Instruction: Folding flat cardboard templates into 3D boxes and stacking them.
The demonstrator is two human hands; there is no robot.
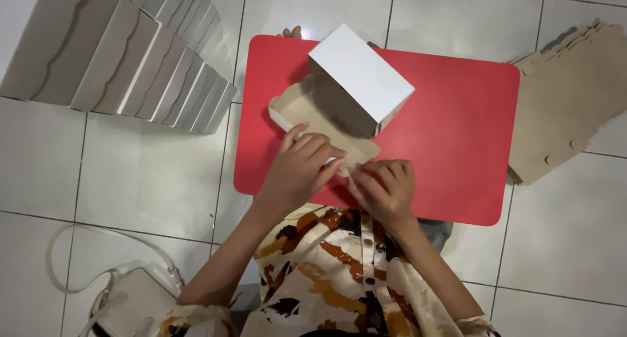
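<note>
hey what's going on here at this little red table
A person sits at a red table folding a cardboard box, white outside and brown inside. The left hand and right hand both press on the box's near flap at the table's front edge. A row of folded boxes stands on the tiled floor at one side, a stack of flat cardboard blanks lies at the other, and a pale handbag rests by the person.

Left hand (302, 168) and right hand (384, 188) meet, fingers curled, pressing down.

A cream short-sleeved shirt (339, 278) patterned with brown, orange and black blotches is worn. Small round buttons are seen down its front. Both forearms are left bare below its sleeves.
</note>
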